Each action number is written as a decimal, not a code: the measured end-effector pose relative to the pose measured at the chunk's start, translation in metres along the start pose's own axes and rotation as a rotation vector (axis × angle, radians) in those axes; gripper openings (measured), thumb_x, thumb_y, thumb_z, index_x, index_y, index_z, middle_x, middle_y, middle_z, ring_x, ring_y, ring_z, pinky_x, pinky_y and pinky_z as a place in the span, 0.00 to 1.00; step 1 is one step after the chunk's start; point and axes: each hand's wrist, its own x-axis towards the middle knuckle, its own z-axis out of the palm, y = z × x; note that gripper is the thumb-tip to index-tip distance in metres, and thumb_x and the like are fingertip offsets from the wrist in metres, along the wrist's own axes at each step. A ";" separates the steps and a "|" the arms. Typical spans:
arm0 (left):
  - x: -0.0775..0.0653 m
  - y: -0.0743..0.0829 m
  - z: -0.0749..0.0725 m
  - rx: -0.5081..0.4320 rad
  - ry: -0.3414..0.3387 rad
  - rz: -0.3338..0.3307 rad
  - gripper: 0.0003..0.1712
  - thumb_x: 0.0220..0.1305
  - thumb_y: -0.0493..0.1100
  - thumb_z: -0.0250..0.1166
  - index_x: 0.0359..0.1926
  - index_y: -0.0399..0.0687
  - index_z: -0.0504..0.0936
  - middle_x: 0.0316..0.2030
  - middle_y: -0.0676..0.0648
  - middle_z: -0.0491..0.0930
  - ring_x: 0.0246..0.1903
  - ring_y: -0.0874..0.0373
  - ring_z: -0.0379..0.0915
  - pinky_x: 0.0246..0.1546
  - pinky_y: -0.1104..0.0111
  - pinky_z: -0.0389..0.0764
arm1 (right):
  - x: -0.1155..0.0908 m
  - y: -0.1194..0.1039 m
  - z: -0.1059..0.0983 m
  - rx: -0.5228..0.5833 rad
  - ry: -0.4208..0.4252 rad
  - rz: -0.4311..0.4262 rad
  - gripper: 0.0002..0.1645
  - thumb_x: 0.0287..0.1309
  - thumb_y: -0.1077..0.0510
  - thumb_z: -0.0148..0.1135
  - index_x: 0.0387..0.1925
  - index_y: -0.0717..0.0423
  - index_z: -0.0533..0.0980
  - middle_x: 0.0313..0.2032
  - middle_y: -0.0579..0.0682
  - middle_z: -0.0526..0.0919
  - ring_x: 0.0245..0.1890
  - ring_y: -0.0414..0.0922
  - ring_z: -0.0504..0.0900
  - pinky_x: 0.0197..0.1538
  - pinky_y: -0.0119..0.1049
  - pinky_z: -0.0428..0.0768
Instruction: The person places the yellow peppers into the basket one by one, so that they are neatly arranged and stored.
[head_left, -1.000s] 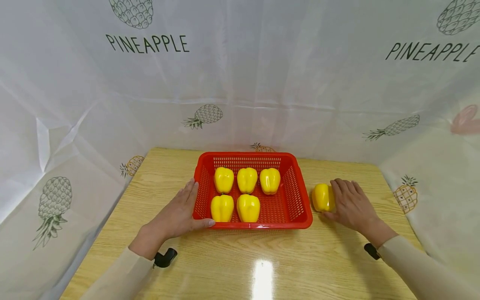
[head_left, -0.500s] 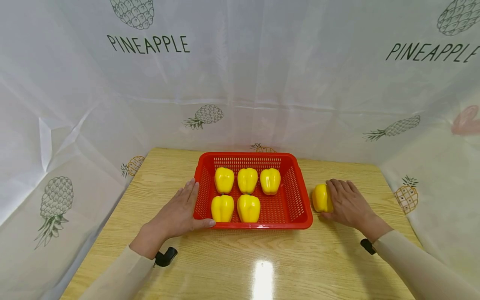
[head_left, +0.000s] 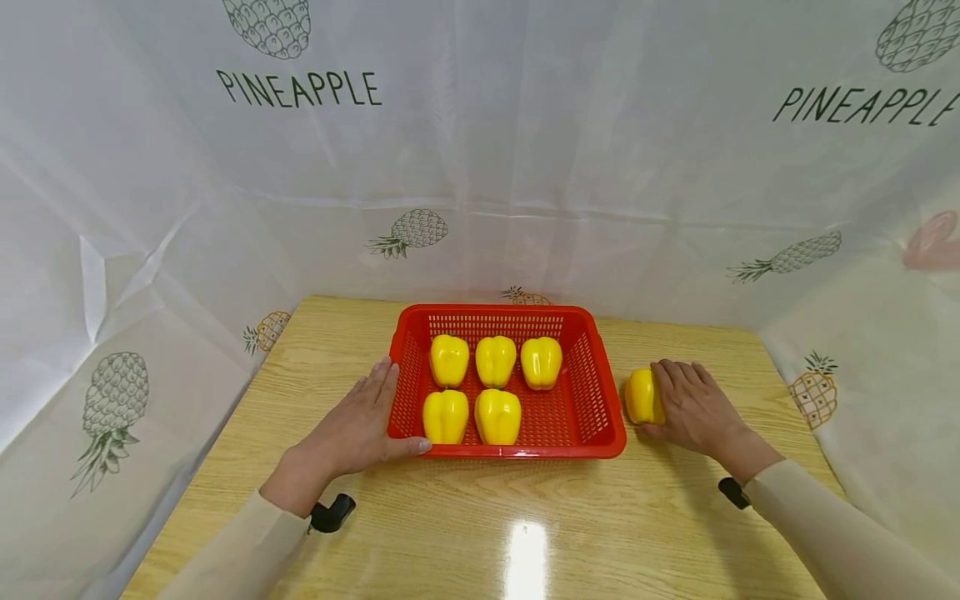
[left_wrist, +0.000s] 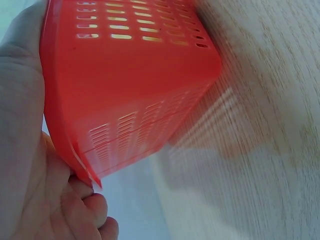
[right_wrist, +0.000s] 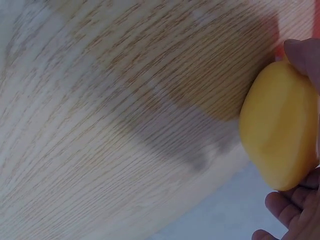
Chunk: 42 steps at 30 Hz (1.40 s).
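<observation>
A red slotted basket [head_left: 525, 452] sits mid-table with several yellow bell peppers [head_left: 497, 415] inside in two rows. My left hand [head_left: 352, 427] lies flat against the basket's left wall, fingers straight, thumb along the front rim. The left wrist view shows that red wall [left_wrist: 130, 75] pressed to my palm [left_wrist: 25, 150]. One more yellow pepper [head_left: 642, 396] lies on the table just right of the basket. My right hand [head_left: 696, 408] grips it from the right. In the right wrist view the thumb [right_wrist: 305, 52] and fingers [right_wrist: 287, 210] curl round the pepper [right_wrist: 280, 125].
The wooden table [head_left: 525, 533] has a glossy glare spot near its front. White pineapple-print cloth [head_left: 480, 167] closes off the back and both sides, close to the table edges. Bare tabletop lies in front of the basket and left of my left hand.
My right hand has slid a little to the left, settling further over the loose pepper, which has nudged slightly toward the basket. The left hand and basket have not moved.
</observation>
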 end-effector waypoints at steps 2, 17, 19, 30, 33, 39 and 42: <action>0.000 0.000 0.000 0.001 -0.003 -0.003 0.80 0.54 0.87 0.61 0.83 0.30 0.44 0.84 0.31 0.41 0.84 0.37 0.40 0.82 0.45 0.49 | 0.000 0.000 0.000 0.000 0.001 0.003 0.66 0.43 0.30 0.81 0.66 0.73 0.64 0.59 0.70 0.76 0.59 0.67 0.75 0.67 0.68 0.73; 0.002 -0.002 0.000 0.000 -0.003 -0.001 0.79 0.56 0.86 0.60 0.82 0.29 0.44 0.83 0.30 0.42 0.83 0.35 0.41 0.82 0.43 0.50 | 0.000 0.000 0.003 -0.033 0.007 0.013 0.62 0.45 0.31 0.81 0.63 0.73 0.65 0.55 0.70 0.78 0.56 0.67 0.77 0.62 0.68 0.77; 0.002 -0.002 0.000 -0.001 -0.003 -0.001 0.79 0.56 0.86 0.61 0.82 0.29 0.44 0.83 0.30 0.42 0.83 0.35 0.41 0.82 0.43 0.50 | 0.001 0.001 0.004 -0.041 0.026 0.004 0.62 0.44 0.32 0.81 0.62 0.73 0.65 0.54 0.69 0.79 0.56 0.67 0.78 0.61 0.67 0.78; 0.002 -0.001 0.001 -0.011 -0.008 -0.010 0.80 0.55 0.86 0.61 0.83 0.29 0.43 0.84 0.31 0.41 0.83 0.35 0.41 0.82 0.43 0.50 | 0.001 0.004 0.006 -0.076 0.089 -0.013 0.62 0.40 0.31 0.83 0.61 0.72 0.66 0.51 0.69 0.79 0.52 0.67 0.79 0.52 0.63 0.81; 0.001 -0.001 0.001 -0.010 -0.009 -0.012 0.80 0.54 0.86 0.61 0.83 0.30 0.43 0.84 0.31 0.41 0.83 0.36 0.41 0.82 0.43 0.50 | 0.002 0.005 0.005 -0.082 0.112 -0.024 0.62 0.40 0.31 0.83 0.60 0.72 0.66 0.50 0.68 0.79 0.51 0.66 0.79 0.50 0.62 0.81; 0.002 -0.001 0.002 -0.013 -0.009 -0.011 0.81 0.53 0.87 0.61 0.83 0.30 0.43 0.84 0.32 0.41 0.83 0.36 0.40 0.82 0.44 0.49 | 0.004 0.003 0.002 -0.085 0.107 -0.029 0.63 0.40 0.31 0.83 0.61 0.72 0.66 0.51 0.67 0.78 0.52 0.65 0.78 0.49 0.61 0.81; 0.002 -0.001 0.002 -0.012 -0.013 -0.015 0.81 0.53 0.87 0.60 0.83 0.31 0.43 0.84 0.32 0.40 0.84 0.37 0.40 0.82 0.44 0.49 | 0.004 0.003 0.000 -0.079 0.101 -0.026 0.63 0.41 0.30 0.82 0.61 0.72 0.66 0.51 0.67 0.78 0.52 0.65 0.78 0.49 0.60 0.81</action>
